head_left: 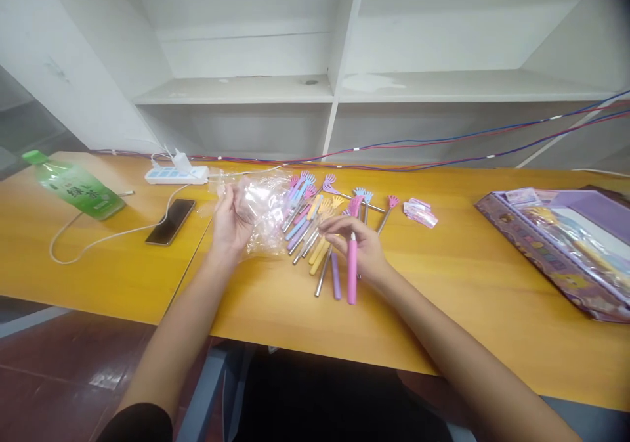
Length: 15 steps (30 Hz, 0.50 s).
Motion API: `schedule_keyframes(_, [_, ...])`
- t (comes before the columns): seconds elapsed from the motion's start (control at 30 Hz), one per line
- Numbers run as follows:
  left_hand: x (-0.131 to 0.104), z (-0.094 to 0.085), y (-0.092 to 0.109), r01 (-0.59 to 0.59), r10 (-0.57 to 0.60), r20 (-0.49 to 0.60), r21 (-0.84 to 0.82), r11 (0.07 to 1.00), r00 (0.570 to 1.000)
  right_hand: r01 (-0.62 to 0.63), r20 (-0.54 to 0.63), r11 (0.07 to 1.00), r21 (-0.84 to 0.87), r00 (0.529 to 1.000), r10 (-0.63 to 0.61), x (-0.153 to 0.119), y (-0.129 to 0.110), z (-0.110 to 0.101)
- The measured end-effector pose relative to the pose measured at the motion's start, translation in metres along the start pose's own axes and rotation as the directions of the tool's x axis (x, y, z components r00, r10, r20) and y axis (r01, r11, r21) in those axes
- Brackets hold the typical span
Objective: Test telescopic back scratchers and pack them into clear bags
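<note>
My left hand (pixel 230 222) is closed on a crinkled clear plastic bag (pixel 270 209), or several together; I cannot tell which. In my right hand (pixel 367 245) is a pink back scratcher (pixel 352 272), its handle hanging down toward me and its hand-shaped head up by the knuckles. Under and beyond this hand lies a loose pile of back scratchers (pixel 302 225) with metal rods and purple, blue, yellow and pink parts. A purple handle (pixel 336 278) points toward me just left of the pink one. One scratcher with a pinkish-red head (pixel 392 201) lies at the pile's right side.
Small printed cards (pixel 420 212) lie right of the pile. Farther right is a purple box (pixel 492 215) with wrapped items inside. On the left are a phone (pixel 171 222), a power strip (pixel 176 175), a white cable and a tilted green bottle (pixel 79 189). White shelving (pixel 236 94) stands behind.
</note>
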<state>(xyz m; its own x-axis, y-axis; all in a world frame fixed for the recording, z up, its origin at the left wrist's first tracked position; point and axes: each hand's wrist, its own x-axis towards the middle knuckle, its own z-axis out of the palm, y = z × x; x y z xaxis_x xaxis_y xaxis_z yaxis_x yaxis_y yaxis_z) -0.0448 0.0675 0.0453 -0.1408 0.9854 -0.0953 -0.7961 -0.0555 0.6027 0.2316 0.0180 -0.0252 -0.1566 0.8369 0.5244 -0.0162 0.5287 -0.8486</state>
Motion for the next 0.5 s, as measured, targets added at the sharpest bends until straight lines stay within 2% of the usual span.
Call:
schedule_keyframes(0.07, [-0.001, -0.001, -0.005, 0.032, -0.031, 0.017, -0.014, 0.999, 0.999, 0.035, 0.132, 0.998, -0.054, 0.991, -0.027, 0.018, 0.003, 0.007])
schedule_keyframes(0.13, [-0.004, 0.002, -0.008, 0.063, -0.063, 0.022, -0.017, 0.998, 0.998, 0.022, 0.244, 0.993, -0.112, 0.970, 0.006, 0.033, 0.004, 0.014])
schedule_keyframes(0.2, [-0.007, 0.004, -0.012, 0.069, -0.069, 0.015, -0.002, 0.998, 0.997, 0.001, 0.259, 0.990, -0.140, 0.965, 0.036, 0.041, 0.003, 0.018])
schedule_keyframes(0.23, [-0.007, 0.005, -0.014, 0.062, -0.062, 0.012, 0.006, 0.998, 0.998, -0.014, 0.218, 0.992, -0.129, 0.975, 0.042, 0.041, 0.002, 0.019])
schedule_keyframes(0.3, [-0.007, 0.004, -0.020, 0.053, -0.053, -0.002, 0.019, 0.998, 0.999, -0.072, 0.106, 0.996, -0.049, 0.991, 0.077, 0.033, -0.001, 0.019])
schedule_keyframes(0.33, [-0.006, 0.003, -0.022, 0.052, -0.052, -0.012, 0.026, 0.998, 0.999, -0.119, 0.094, 0.993, 0.015, 0.989, 0.117, 0.026, -0.002, 0.018])
schedule_keyframes(0.43, [-0.004, -0.002, -0.028, 0.041, -0.040, -0.027, 0.053, 0.998, 0.999, -0.278, 0.215, 0.947, 0.159, 0.946, 0.242, 0.003, -0.006, 0.015])
schedule_keyframes(0.5, [-0.005, -0.003, -0.029, 0.017, -0.016, -0.010, 0.071, 0.997, 1.000, -0.304, 0.235, 0.940, 0.152, 0.935, 0.265, -0.007, -0.009, 0.014])
